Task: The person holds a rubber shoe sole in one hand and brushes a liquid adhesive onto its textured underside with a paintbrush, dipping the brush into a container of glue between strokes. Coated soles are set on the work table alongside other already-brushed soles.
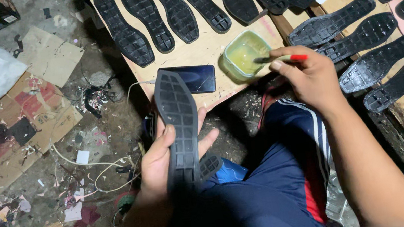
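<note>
Your left hand point(166, 156) is gripping 1 black shoe sole point(178, 119) tread-up, its long axis pointing away from you. Your right hand point(310, 77), closed on a red-handled brush point(282, 58), is dipping it into the tub point(245, 54) of yellowish glue, which is sitting on the surface point(194, 53) up and right of the sole.

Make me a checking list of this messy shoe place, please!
Surface: pale wooden board, scuffed.
Job's things: black rubber shoe sole in left hand; red-handled brush in right hand, dipped into green tub of yellowish glue.
Clutter: rows of black soles; dark phone; cardboard scraps.
Grippers: both hands gripping.
Cables: white cable on floor.
Surroundings: dirty concrete floor.
</note>
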The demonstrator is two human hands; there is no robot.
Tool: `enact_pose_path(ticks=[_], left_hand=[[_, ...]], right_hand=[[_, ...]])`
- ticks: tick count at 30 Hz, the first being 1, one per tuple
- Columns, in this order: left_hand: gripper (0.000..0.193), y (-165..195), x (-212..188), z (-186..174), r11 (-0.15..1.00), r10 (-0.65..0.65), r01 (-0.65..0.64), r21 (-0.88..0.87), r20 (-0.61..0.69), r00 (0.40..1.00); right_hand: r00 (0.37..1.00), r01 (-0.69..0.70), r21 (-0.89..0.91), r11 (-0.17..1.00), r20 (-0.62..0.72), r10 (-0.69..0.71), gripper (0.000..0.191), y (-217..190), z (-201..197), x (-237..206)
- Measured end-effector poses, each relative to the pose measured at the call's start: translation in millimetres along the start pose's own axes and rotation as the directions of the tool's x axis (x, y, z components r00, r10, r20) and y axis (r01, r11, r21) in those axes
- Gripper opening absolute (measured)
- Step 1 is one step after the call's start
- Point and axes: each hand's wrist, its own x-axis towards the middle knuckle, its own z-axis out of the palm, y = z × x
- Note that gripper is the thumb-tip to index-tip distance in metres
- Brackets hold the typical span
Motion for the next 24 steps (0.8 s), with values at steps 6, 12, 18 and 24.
enact_pose_path(ticks=[6, 12, 18, 24], left_hand=[[0.075, -4, 19, 19, 0.998, -0.005, 0.016, -0.068, 0.166, 0.986], [0.089, -8, 34, 40, 0.993, -0.066, 0.086, -0.078, 0.230, 0.971], [0.100, -11, 39, 58, 0.998, -0.052, 0.056, -0.015, 0.183, 0.982], [0.099, -7, 38, 62, 0.996, -0.092, 0.087, 0.034, 0.211, 0.973]], right_hand=[[0.933, -0.357, 0.536, 0.765, 0.159, 0.324, 0.025, -15, -6, -14], [0.995, -0.044, 0.849, 0.526, 0.084, -0.053, 0.017, -71, -16, -66], [0.970, 0.111, 0.560, 0.821, 0.119, -0.212, 0.017, -108, -10, -79], [0.958, 0.130, 0.407, 0.904, 0.182, -0.220, 0.016, -115, -10, -81]])
